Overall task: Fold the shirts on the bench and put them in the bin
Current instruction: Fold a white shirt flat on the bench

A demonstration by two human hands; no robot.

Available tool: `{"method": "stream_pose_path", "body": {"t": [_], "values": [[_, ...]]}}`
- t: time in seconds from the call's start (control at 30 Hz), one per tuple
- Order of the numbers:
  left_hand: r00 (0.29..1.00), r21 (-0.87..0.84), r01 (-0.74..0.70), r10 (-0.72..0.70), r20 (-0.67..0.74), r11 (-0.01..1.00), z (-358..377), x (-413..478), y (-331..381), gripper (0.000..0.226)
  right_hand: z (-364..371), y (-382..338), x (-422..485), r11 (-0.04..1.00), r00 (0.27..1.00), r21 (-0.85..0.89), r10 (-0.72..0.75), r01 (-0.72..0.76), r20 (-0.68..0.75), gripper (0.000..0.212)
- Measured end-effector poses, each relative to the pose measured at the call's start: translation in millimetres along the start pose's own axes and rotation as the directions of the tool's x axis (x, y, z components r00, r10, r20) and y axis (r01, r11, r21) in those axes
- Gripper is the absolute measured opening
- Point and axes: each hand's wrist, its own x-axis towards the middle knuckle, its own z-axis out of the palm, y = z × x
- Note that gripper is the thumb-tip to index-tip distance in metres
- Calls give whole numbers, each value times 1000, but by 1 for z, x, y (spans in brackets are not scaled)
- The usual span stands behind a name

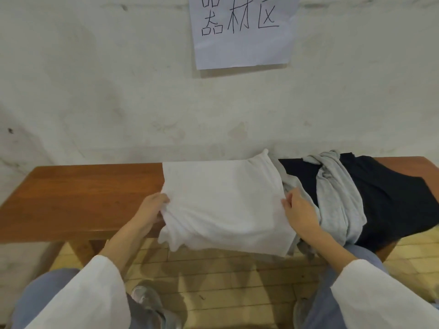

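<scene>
The white shirt (225, 200) lies flat at the centre of the wooden worktop (78, 193). Its 6 o'clock edge hangs over the front edge of the worktop.

Left grip (152, 207): closed on the shirt's 9 o'clock edge, with the thumb on top of the fabric.

Right grip (299, 213): at the shirt's 3 o'clock edge, with the fingers curled onto the fabric there.

At 3 o'clock from the white shirt, a crumpled grey shirt (337, 193) lies across a dark shirt (394, 200). Both are unfolded on the worktop, and the grey shirt touches the right grip.

A paper sheet (244, 48) with handwritten characters is fixed to the wall (95, 91) at 12 o'clock. Both forearms wear white sleeves (90, 298).
</scene>
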Motion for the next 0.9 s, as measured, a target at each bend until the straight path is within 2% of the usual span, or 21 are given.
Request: {"method": "stream_pose_path", "body": {"t": [0.03, 0.1, 0.17, 0.27, 0.4, 0.47, 0.57, 0.63, 0.77, 0.9], "values": [[998, -44, -7, 5, -60, 999, -6, -1, -3, 16, -3, 2, -3, 999, 1000, 44, -21, 22, -3, 15], [996, 13, 1, 0, -94, 1000, -19, -6, -11, 15, -8, 8, -14, 991, 998, 126, -52, 50, 17, 17], [999, 58, 40, -40, -5, 997, -25, -16, -18, 24, -7, 19, -27, 987, 990, 154, -64, 45, 125, 22], [998, 105, 19, -25, 62, 994, -26, -31, -31, 45, 0, 42, -45, 998, 949, 25, -59, 54, 310, 26], [996, 218, -83, 74, 49, 972, -24, -41, -43, 15, 6, 57, -54, 994, 938, -36, -83, 101, 336, 18], [999, 187, -18, 8, 54, 982, -21, -44, -40, 24, 8, 54, -55, 997, 923, -2, -72, 79, 378, 11], [993, 98, 46, -56, 99, 994, -17, -48, -33, 22, 17, 46, -60, 992, 885, 116, -91, 42, 457, 7], [990, 96, 62, -74, 119, 993, -17, -46, -30, 24, 24, 43, -63, 984, 889, 178, -83, 1, 450, 11], [991, 172, 50, -70, 113, 984, -20, -37, -34, 31, 28, 35, -65, 980, 923, 193, -26, -53, 385, 15], [979, 266, 19, -72, 193, 964, -21, -34, -38, 41, 13, 18, -57, 909, 927, 389, -10, -148, 375, 18]]}}
